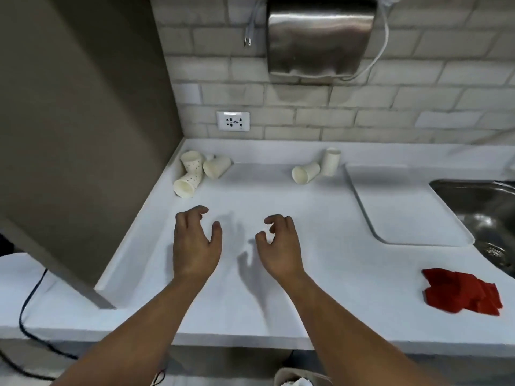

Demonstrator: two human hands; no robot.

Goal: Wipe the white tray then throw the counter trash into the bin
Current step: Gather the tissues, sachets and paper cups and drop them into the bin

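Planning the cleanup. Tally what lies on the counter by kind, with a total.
Paper cups: 5
White tray: 1
Red cloth: 1
Total: 7

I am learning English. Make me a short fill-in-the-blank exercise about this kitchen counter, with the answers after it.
1. The cloth is ___ in colour.
2. The tray lies on the counter just left of the steel ___.
3. The left hand and the right hand both hold ___.

Missing words: red; sink; nothing.
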